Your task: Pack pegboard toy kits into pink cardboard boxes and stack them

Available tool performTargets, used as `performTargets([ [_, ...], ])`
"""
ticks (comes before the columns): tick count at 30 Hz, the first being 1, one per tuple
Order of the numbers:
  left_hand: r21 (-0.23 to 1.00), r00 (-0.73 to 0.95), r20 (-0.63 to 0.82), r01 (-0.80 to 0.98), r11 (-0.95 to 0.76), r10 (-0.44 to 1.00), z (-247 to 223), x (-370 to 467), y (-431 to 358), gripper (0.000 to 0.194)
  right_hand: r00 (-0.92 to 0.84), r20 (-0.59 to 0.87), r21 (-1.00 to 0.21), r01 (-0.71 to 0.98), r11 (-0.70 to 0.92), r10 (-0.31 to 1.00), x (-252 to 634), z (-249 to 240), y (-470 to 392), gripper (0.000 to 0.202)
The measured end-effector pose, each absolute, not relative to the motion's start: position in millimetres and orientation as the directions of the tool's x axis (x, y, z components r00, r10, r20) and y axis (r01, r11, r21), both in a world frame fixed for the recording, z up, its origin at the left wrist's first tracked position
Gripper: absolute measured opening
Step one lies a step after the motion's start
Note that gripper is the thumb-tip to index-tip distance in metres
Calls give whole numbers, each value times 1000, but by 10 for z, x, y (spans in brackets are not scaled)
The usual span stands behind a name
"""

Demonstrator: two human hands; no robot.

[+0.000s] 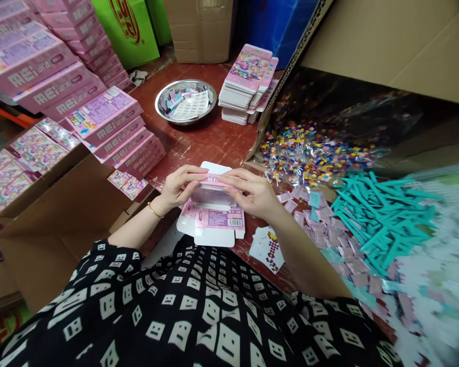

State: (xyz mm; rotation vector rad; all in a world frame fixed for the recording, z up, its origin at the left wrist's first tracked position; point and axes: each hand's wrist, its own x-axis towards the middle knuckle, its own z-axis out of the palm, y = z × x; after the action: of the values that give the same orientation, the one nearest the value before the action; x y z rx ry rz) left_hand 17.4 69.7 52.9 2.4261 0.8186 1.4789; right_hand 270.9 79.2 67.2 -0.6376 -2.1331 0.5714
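Observation:
A pink and white printed cardboard box (214,197) is between my hands in front of my lap, partly folded, its long side toward me. My left hand (181,186) grips its left end, thumb on the near face and fingers over the top edge. On the right end, my right hand (252,191) holds it the same way. Just below lies an unfolded pink carton (218,219) with white flaps and a barcode; I cannot tell whether it joins the held box. A printed sheet (268,250) with a pixel pattern lies near my right forearm.
Stacked pink boxes (110,122) and an open carton (72,199) stand left. A metal bowl (186,121) and flat box blanks (237,97) lie ahead. At right are bags of coloured beads (298,153), teal pointed tools (386,219) and small pink packets (332,234).

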Motion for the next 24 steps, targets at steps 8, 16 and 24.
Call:
performTargets([
  [8, 354, 278, 817, 450, -820, 505, 190, 213, 739, 29, -605, 622, -344, 360, 868, 497, 2739, 362, 788, 40],
  [16, 559, -274, 828, 339, -756, 489, 710, 217, 700, 32, -274, 385, -840, 293, 457, 881, 2854, 85, 536, 98],
  [24, 805, -128, 559, 320, -499, 819, 502, 307, 521, 76, 221, 179, -972, -112, 207, 959, 3125, 214, 285, 46],
])
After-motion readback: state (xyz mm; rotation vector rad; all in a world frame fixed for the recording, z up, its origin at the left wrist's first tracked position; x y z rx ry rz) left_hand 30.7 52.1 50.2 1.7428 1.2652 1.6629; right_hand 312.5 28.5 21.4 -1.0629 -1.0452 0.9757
